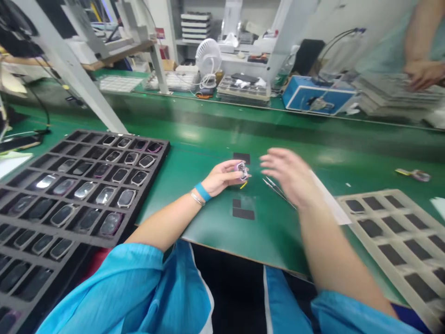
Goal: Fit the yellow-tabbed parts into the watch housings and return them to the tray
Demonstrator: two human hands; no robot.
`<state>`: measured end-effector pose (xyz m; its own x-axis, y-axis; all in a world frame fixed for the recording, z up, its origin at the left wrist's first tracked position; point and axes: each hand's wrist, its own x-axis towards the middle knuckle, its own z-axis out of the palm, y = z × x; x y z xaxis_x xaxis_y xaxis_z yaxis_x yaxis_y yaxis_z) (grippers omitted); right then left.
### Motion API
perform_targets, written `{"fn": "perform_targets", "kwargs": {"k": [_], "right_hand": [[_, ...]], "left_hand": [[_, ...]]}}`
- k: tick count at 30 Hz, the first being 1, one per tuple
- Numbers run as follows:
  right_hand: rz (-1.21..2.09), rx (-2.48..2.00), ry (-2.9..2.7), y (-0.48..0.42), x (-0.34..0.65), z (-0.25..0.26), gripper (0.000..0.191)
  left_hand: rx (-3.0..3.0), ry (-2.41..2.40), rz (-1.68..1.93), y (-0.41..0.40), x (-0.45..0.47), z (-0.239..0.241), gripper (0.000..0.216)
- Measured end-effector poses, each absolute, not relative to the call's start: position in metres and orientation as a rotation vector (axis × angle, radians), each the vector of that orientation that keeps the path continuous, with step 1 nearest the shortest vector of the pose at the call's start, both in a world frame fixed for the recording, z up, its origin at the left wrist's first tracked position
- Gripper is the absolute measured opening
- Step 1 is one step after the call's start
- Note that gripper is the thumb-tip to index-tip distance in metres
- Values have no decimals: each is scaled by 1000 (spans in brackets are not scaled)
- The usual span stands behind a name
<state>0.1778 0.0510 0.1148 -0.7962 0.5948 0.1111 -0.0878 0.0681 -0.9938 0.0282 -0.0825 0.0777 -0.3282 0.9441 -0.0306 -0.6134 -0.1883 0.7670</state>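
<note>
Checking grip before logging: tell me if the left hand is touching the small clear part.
Touching. The head view shows the left hand with its fingertips closed around the small clear part, no gap visible.

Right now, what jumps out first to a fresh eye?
The black tray at left, most of its cells filled with glossy oval parts. At centre, over the green bench, the left hand pinches one small part, while the blurred right hand hovers open above tweezers. A pale tray of dark pads lies at right.
</note>
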Motion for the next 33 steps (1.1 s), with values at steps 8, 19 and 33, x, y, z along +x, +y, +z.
{"fn": "perform_targets", "kwargs": {"k": [8,19,33], "right_hand": [[2411,-633,-1725,40,173,77,40],[1614,-509,-1907,30,184,92,34],[1049,-584,-2269,24,178,83,31]], "left_hand": [[574,883,1742,-83,25,78,49],[549,952,1321,-82,25,77,40],[442,1194,1351,-76,42,81,11]]}}
